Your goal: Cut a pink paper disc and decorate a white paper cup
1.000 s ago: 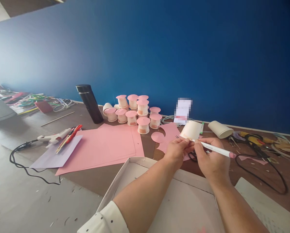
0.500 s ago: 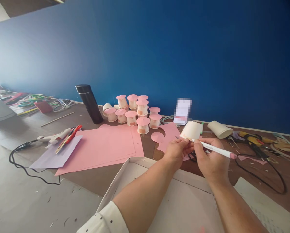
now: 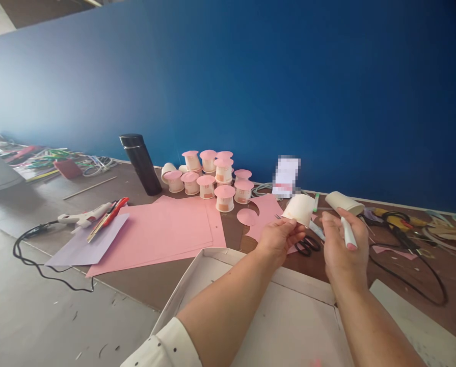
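Note:
A plain white paper cup (image 3: pixel 299 208), turned upside down, is pinched at its rim by my left hand (image 3: pixel 279 239). To its right my right hand (image 3: pixel 346 247) holds a white marker pen (image 3: pixel 348 234) with a pink end, pointing away from the cup. Behind that hand another paper cup (image 3: pixel 344 203) lies on its side. Black-handled scissors (image 3: pixel 307 245) rest on the table just below the held cup. Left of my hands stand several paper cups with pink disc tops (image 3: pixel 225 192), with windows and doors drawn on. A loose pink paper disc (image 3: pixel 247 216) lies near them.
Pink paper sheets (image 3: pixel 166 227) cover the table at left, with a lilac sheet (image 3: pixel 94 242), a glue gun (image 3: pixel 84 215) and a red cutter (image 3: pixel 109 216) on top. A black flask (image 3: pixel 140 163) stands behind. A shallow white box (image 3: pixel 289 326) lies below my arms.
My right hand has drawn back to the right from the cup, and the marker has swung round in it. The left hand still holds the cup, now slightly lower.

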### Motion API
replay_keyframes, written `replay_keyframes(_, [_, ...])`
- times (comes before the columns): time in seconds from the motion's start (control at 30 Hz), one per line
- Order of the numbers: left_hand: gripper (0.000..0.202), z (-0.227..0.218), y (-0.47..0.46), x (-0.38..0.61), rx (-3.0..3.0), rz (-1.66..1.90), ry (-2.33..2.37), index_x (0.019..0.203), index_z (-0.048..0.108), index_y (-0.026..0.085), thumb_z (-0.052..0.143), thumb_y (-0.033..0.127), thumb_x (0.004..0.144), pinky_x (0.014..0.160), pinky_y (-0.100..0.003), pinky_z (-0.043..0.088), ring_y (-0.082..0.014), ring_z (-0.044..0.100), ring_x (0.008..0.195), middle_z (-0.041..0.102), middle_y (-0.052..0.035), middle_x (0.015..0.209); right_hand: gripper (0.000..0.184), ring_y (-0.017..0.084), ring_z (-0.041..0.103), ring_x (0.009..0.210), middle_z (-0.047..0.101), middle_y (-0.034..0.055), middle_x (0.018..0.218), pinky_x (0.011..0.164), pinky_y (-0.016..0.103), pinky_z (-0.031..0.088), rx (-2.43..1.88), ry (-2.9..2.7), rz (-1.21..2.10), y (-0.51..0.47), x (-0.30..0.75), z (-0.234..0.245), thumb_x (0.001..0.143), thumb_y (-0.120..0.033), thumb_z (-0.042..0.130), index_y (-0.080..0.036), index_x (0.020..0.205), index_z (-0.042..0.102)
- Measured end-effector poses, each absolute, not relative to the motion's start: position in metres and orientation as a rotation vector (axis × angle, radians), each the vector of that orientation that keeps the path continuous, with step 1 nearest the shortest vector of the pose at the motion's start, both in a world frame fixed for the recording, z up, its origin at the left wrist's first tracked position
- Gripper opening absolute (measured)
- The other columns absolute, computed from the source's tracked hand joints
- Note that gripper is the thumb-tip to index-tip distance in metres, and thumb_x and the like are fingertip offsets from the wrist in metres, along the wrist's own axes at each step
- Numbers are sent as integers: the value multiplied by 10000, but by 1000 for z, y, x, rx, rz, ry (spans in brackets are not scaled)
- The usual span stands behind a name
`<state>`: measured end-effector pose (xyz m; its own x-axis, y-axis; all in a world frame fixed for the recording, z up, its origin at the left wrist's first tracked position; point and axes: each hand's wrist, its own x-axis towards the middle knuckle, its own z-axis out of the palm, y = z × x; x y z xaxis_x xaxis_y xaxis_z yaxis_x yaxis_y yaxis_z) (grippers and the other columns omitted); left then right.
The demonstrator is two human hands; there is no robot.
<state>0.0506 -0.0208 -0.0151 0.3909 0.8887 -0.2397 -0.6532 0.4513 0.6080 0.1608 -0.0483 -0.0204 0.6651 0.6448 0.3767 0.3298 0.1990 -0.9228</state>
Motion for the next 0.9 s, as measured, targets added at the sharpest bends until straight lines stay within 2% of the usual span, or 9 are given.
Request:
replay_keyframes(0.1, [130,-14,-23,51,497,978,595,737,630,77,608,146,845,774,-251,488,-90,605,628,640,-70,713,648,219,646,914,669,62,1022,825,395,530,-1459,-749,345,-45,161,-22,706,-544,713,-211,1238,554])
replay_keyframes(0.27, [136,-16,-26,52,556,926,559,762,647,76,688,202,796,803,-270,486,-98,612,638,647,-72,725,672,206,644,842,657,81,1020,706,343,547,-1377,-721,497,-40,161,-25,652,-552,739,-167,1183,590])
replay_keyframes(0.43, [203,-21,-25,54,595,922,512,754,648,70,746,248,743,821,-276,486,-109,621,667,647,-73,723,609,183,637,738,667,81,925,596,293,526,-1308,-765,551,-37,164,-28,660,-518,743,-139,1122,628])
replay_keyframes(0.9, [236,-22,-26,54,610,923,510,745,645,89,772,286,712,817,-279,483,-105,608,670,644,-63,719,542,153,621,687,682,69,879,543,239,492,-1263,-738,598,-37,161,-26,663,-464,770,-143,1085,655])
